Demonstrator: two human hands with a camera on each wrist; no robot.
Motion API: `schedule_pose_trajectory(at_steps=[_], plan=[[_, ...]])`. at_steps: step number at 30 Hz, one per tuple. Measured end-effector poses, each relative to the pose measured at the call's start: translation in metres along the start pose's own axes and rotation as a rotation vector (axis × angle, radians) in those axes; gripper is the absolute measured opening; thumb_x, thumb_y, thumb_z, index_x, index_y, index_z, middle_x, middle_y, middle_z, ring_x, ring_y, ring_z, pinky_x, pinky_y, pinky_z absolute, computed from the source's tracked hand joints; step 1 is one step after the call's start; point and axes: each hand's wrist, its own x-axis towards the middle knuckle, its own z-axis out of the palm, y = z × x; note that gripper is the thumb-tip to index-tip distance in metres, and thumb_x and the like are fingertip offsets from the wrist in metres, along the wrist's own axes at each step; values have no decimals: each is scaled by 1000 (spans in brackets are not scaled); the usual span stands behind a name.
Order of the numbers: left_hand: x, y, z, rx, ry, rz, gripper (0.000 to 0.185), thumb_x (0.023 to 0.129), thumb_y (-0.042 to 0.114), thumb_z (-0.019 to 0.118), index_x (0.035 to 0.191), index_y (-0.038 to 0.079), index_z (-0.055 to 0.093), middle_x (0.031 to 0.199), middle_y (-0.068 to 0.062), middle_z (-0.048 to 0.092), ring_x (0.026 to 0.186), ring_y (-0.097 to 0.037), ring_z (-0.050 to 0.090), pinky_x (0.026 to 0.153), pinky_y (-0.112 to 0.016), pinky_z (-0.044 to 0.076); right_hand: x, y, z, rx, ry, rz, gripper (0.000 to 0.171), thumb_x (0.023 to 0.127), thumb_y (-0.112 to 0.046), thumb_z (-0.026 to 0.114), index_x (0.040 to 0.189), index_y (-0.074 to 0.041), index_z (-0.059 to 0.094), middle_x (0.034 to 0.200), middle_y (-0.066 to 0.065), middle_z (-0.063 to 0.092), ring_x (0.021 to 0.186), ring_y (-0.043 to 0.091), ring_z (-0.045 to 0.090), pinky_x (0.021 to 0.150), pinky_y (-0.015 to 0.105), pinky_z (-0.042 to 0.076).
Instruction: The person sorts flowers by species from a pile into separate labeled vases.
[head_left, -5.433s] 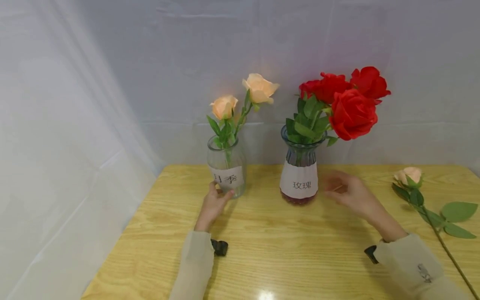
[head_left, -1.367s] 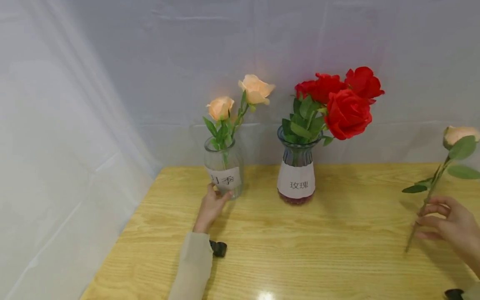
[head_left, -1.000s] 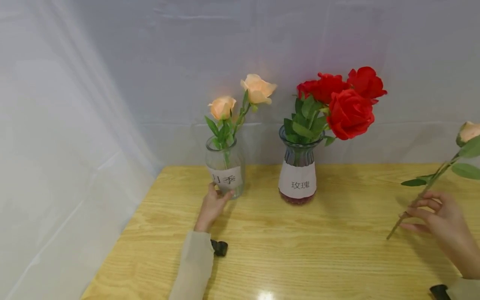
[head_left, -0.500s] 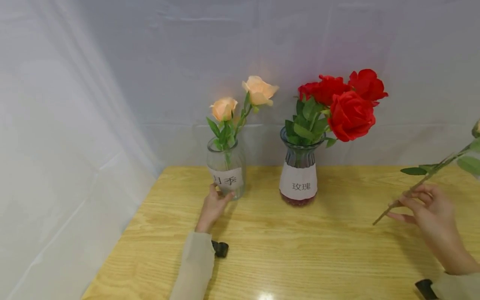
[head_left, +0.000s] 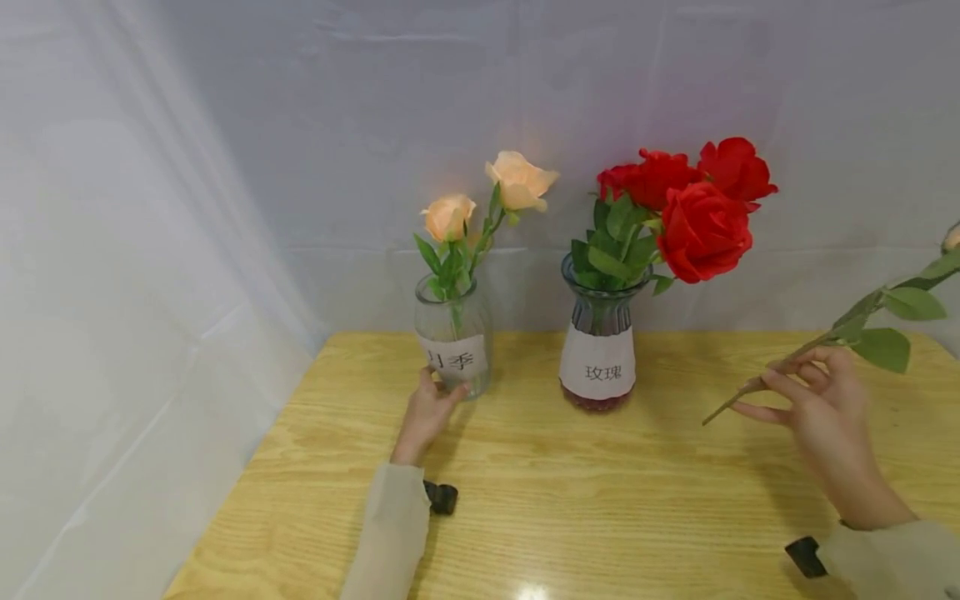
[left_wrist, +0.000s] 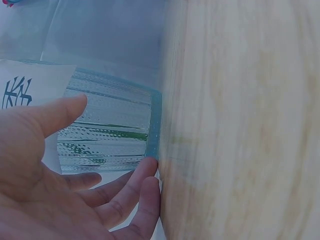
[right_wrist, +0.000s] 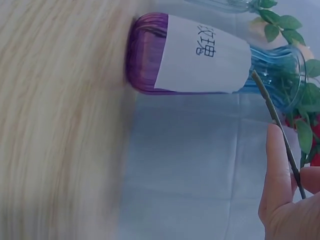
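Observation:
My left hand (head_left: 426,417) holds the lower part of a clear glass vase (head_left: 480,329) with a white Chinese label. In the left wrist view the thumb lies across the ribbed glass (left_wrist: 112,115), and the fingertips reach the base. Two peach roses (head_left: 520,179) stand in it. At the right, my right hand (head_left: 828,421) pinches the stem of another peach rose (head_left: 862,310) above the table. Its cut end points left toward the second vase; most of its bloom is outside the head view. The right wrist view shows the bare stem end (right_wrist: 270,102) against that vase.
A blue-to-purple glass vase (head_left: 597,358) with a white label stands between my hands, holding several red roses (head_left: 705,233). Both vases are near the back edge of the wooden table (head_left: 570,500). A pale cloth backdrop (head_left: 375,125) hangs behind.
The single peach rose has been picked up from the table by my right hand. Over the last second that hand moves left with it, the stem tilting flatter. My left hand stays at the clear vase.

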Motion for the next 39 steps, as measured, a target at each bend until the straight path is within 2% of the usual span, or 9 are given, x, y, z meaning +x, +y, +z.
schedule_pose_trajectory(at_steps=[4, 10, 16, 21, 26, 31, 39], plan=[[0, 0, 0, 4, -2, 2, 72, 102, 22, 62, 152, -11, 22, 132, -38, 54, 119, -47, 58, 92, -55, 51, 2, 3, 11, 61, -16, -29, 24, 95, 23, 47, 101, 0, 44, 90, 12, 62, 77, 26, 71, 61, 46, 60], [1, 0, 0, 15, 0, -1, 73, 102, 24, 62, 152, -11, 23, 132, -37, 54, 119, -47, 58, 92, -55, 50, 4, 7, 28, 52, -16, -63, 23, 95, 21, 51, 100, -1, 45, 90, 12, 62, 76, 24, 70, 60, 45, 60], [0, 0, 0, 6, -6, 0, 73, 102, 24, 62, 152, -11, 22, 133, -38, 53, 119, -47, 57, 92, -55, 50, 7, 11, 46, 60, -12, -67, 19, 98, 16, 49, 101, -3, 47, 86, 10, 62, 77, 23, 70, 60, 45, 60], [1, 0, 0, 1, -7, 5, 74, 101, 24, 63, 152, -11, 22, 132, -38, 53, 119, -47, 57, 92, -55, 50, 10, 14, 61, 22, 29, -66, 18, 100, 11, 52, 101, -5, 45, 86, 7, 59, 78, 19, 67, 61, 41, 61], [1, 0, 1, 0, -3, 7, 74, 101, 23, 63, 152, -11, 22, 132, -37, 54, 119, -47, 58, 92, -55, 51, 15, 15, 79, 46, 108, -96, 21, 97, 16, 52, 98, -4, 46, 86, 7, 56, 78, 17, 61, 58, 41, 60], [1, 0, 0, 3, -5, 7, 74, 101, 23, 63, 152, -11, 22, 132, -38, 53, 119, -48, 57, 92, -55, 51, 18, 17, 94, 63, 172, -153, 23, 95, 19, 51, 97, -3, 48, 86, 10, 57, 74, 19, 63, 55, 40, 60], [-1, 1, -1, 17, -3, -7, 73, 102, 24, 62, 152, -11, 22, 133, -38, 53, 120, -48, 56, 93, -56, 50, 21, 24, 110, 145, 190, -228, 24, 94, 22, 48, 98, -2, 49, 85, 13, 55, 69, 23, 67, 53, 39, 59]])
